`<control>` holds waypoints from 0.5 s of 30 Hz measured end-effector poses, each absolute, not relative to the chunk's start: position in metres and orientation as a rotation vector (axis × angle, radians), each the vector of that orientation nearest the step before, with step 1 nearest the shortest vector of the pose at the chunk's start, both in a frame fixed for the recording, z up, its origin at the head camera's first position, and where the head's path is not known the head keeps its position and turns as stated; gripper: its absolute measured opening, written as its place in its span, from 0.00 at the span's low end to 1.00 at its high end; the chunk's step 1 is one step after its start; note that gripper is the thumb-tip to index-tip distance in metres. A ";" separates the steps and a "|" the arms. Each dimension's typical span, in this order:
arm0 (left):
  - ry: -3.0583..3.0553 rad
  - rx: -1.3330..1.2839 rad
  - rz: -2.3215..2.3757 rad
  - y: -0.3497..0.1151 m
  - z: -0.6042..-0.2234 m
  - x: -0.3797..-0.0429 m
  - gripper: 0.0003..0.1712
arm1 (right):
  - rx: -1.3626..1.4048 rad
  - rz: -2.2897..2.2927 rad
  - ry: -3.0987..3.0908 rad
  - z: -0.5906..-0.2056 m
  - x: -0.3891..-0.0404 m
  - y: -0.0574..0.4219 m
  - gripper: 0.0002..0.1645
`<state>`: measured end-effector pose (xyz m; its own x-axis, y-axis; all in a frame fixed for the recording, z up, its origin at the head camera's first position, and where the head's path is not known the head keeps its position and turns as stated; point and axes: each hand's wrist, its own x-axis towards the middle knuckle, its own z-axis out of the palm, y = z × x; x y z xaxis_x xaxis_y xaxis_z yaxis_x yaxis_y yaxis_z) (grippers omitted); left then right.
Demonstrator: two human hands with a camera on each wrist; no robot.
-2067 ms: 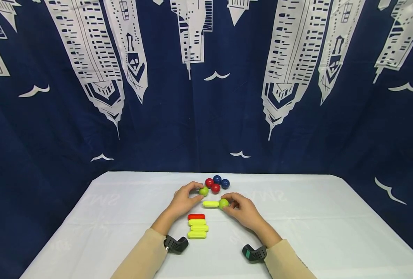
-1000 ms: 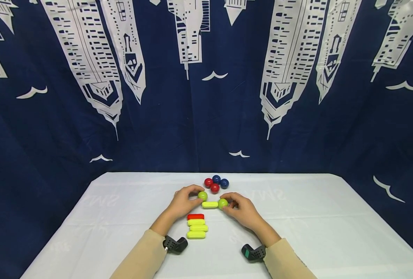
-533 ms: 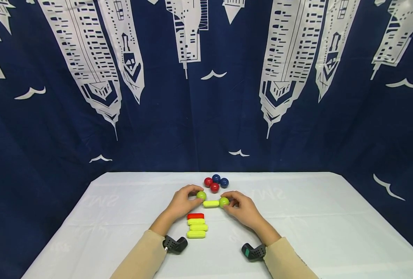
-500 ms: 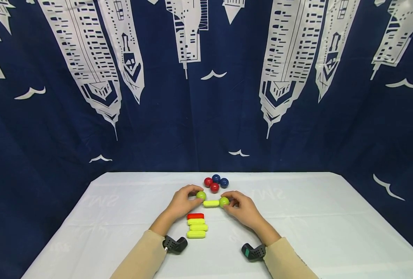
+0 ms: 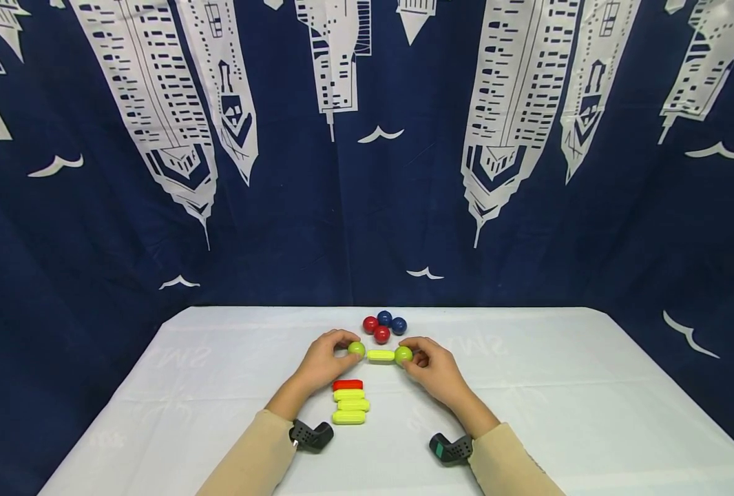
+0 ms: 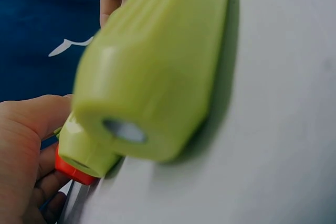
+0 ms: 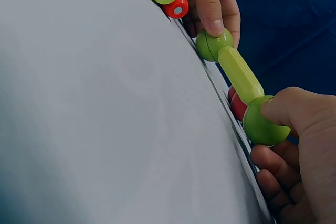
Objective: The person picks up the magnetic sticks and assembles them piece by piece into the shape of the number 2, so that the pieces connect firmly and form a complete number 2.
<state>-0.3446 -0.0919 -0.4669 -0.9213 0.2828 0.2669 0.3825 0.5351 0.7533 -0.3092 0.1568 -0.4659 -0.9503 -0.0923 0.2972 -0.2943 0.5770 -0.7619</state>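
Note:
My left hand (image 5: 325, 359) pinches a green ball (image 5: 357, 350) between thumb and fingers. My right hand (image 5: 436, 372) pinches a second green ball (image 5: 403, 355), with a ribbed yellow-green magnetic rod (image 5: 381, 355) joined to its left side. The rod's free end points at the left ball; in the right wrist view that rod (image 7: 240, 74) spans between both balls, its far end right at the left one. Filling much of the left wrist view is a yellow-green rod (image 6: 152, 61) with a silver disc in its end.
Nearer me, a red rod (image 5: 348, 385) and several yellow-green rods (image 5: 353, 405) lie in a stacked row on the white table (image 5: 218, 413). Beyond my hands sit red balls (image 5: 381, 335) and blue balls (image 5: 399, 326) in a cluster. A dark blue printed curtain (image 5: 342, 207) hangs behind.
My left hand's green ball has moved nearer me, away from the red balls. My right hand has shifted slightly right and away from me, carrying its ball and rod along.

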 end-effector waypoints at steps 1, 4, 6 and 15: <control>-2.656 -0.580 -1.341 -0.092 -0.467 -0.345 0.14 | 0.320 1.311 -2.584 -0.466 -0.309 0.157 0.19; -2.667 -0.588 -1.329 -0.092 -0.468 -0.345 0.14 | 0.319 1.314 -2.583 -0.466 -0.309 0.157 0.19; -2.674 -0.592 -1.319 -0.092 -0.468 -0.345 0.14 | 0.318 1.315 -2.585 -0.466 -0.309 0.157 0.19; -2.688 -0.600 -1.309 -0.092 -0.467 -0.345 0.15 | 0.316 1.315 -2.596 -0.466 -0.309 0.157 0.20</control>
